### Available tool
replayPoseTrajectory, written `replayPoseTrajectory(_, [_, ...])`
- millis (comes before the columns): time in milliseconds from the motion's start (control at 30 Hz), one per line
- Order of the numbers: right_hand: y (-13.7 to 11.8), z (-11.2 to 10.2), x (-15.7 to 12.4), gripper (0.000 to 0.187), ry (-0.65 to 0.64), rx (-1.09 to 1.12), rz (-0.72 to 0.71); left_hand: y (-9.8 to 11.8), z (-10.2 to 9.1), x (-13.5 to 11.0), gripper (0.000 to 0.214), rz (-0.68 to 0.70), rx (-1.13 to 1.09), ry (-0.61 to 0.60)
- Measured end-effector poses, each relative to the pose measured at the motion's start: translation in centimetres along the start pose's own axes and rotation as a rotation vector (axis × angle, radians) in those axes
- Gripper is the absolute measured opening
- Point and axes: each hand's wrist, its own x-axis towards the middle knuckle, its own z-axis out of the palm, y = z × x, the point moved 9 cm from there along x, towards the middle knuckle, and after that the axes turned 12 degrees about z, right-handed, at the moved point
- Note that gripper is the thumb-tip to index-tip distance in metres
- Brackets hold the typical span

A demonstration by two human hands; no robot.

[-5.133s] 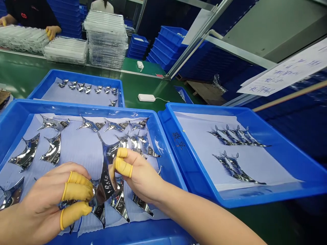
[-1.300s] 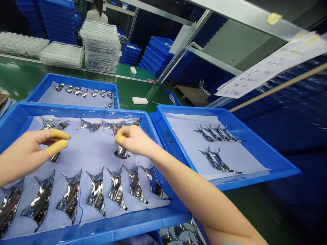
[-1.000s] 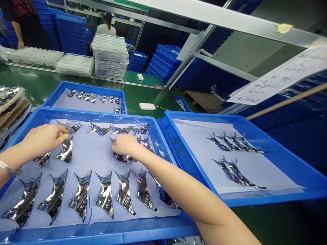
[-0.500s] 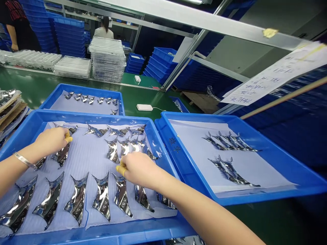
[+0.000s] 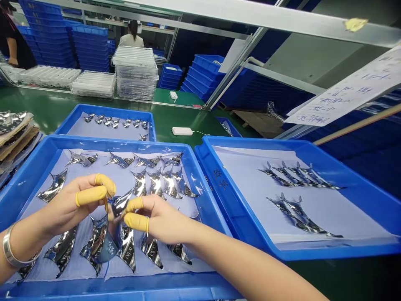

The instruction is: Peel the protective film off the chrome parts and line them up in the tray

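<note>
My left hand point(image 5: 83, 198), with yellow finger cots and a silver bracelet at the wrist, pinches one end of a shiny chrome-plated trim piece point(image 5: 120, 204). From the other side, the yellow-capped thumb and finger of my right hand point(image 5: 163, 219) grip the same piece. It hangs tilted above the middle of a blue tray point(image 5: 200, 184), its lower part bluish and blurred. Under and around my hands, similar curved, pointed chrome pieces lie in rows on the tray's white lining point(image 5: 103, 184). My forearms and hands cover some of them.
To the right, another blue tray point(image 5: 250, 209) holds several chrome pieces point(image 5: 300, 175). Behind is a blue tray point(image 5: 67, 119) of smaller pieces, beside a white box with a cord point(image 5: 182, 131). Stacked cardboard layers point(image 5: 15, 142) stand left. Two people are beyond the clear plastic trays point(image 5: 136, 75).
My left hand has lifted a chrome piece from the tray's upper left and brought it toward the middle. My right hand has moved slightly left and now grips it too. The view has shifted slightly.
</note>
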Motion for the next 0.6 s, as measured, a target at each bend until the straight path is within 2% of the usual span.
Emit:
replayPoseTrajectory(100, [0.1, 0.6, -0.2, 0.039, -0.041, 0.141, -0.033, -0.5, 0.1, -0.5, 0.029, -0.031, -0.091, 0.027])
replayPoseTrajectory(200, [-0.5, 1.0, -1.0, 0.027, -0.039, 0.119, -0.093, -1.1, 0.5, -1.1, 0.028, -0.075, -0.156, 0.031])
replayPoseTrajectory(300, [-2.1, 1.0, -2.3, 0.013, 0.046, -0.006, -0.265, -1.4, 0.8, -1.6, 0.031, -0.092, -0.200, 0.036])
replayPoseTrajectory(400, [-4.0, 1.0, -3.9, 0.016, 0.144, -0.136, -0.488, -1.4, 0.9, -2.1, 0.033, -0.082, -0.149, 0.019])
replayPoseTrajectory(467, [-4.8, 0.9, -4.7, 0.020, 0.190, -0.200, -0.582, -1.3, 0.9, -2.3, 0.028, -0.068, -0.095, -0.016])
replayPoseTrajectory(600, [-5.2, 0.3, -5.2, 0.020, 0.242, -0.215, -0.627, -1.3, 1.3, -2.7, 0.025, 0.003, 0.022, -0.134])
